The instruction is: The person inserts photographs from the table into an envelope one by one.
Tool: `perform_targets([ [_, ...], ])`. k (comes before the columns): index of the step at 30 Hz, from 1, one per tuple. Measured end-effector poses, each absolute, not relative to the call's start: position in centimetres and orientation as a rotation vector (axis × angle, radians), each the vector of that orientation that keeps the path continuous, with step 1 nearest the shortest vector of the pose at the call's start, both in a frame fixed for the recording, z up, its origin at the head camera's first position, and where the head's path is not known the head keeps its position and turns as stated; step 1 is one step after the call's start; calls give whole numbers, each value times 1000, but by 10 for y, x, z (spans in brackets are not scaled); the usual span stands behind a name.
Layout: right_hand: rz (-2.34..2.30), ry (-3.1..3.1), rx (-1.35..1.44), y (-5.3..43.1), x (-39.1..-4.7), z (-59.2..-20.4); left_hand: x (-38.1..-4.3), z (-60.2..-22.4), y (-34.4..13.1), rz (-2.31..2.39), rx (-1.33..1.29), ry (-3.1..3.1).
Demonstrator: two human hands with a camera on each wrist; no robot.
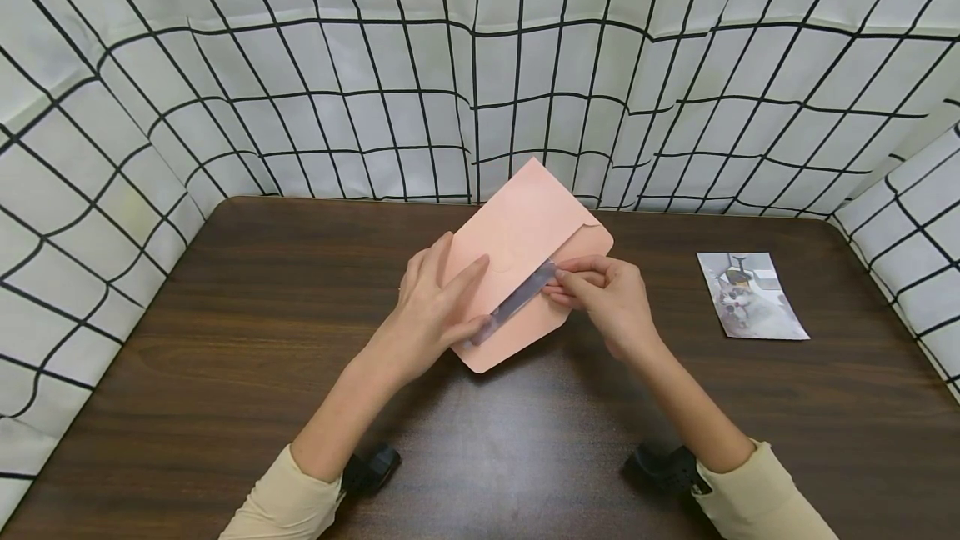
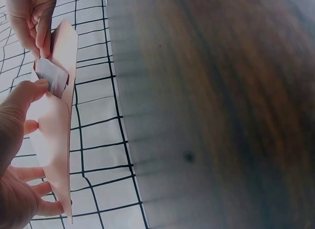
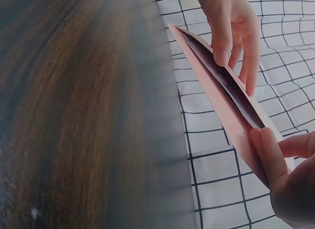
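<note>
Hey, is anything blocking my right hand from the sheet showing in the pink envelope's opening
Nothing visible: your right hand pinches the sheet at the opening of the pink envelope, and the printed picture lies off to the right.

Over on the right, a small picture print (image 1: 752, 297) lies on the dark brown wood-grain table (image 1: 225, 340), pale greys with a yellowish patch up top! Light gleams off the near middle, and white cloth (image 1: 498, 65) crossed by black lines rises behind, rippling round both sides!
</note>
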State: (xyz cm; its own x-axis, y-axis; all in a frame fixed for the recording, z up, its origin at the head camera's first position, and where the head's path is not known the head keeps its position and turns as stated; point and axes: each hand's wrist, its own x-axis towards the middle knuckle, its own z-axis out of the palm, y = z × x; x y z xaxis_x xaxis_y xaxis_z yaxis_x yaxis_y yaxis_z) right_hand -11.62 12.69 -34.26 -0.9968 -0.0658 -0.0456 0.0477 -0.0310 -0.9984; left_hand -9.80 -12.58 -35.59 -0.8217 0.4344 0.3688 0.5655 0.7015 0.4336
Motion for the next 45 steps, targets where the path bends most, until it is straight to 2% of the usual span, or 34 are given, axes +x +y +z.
perform_targets([
  [32,-2306,2098,45,121,-116,-346,-97,-358,-123,-773,-847,-2616],
  [45,-2279,2238,20,125,-116,-340,-99,-355,-128,-779,-788,-2699],
])
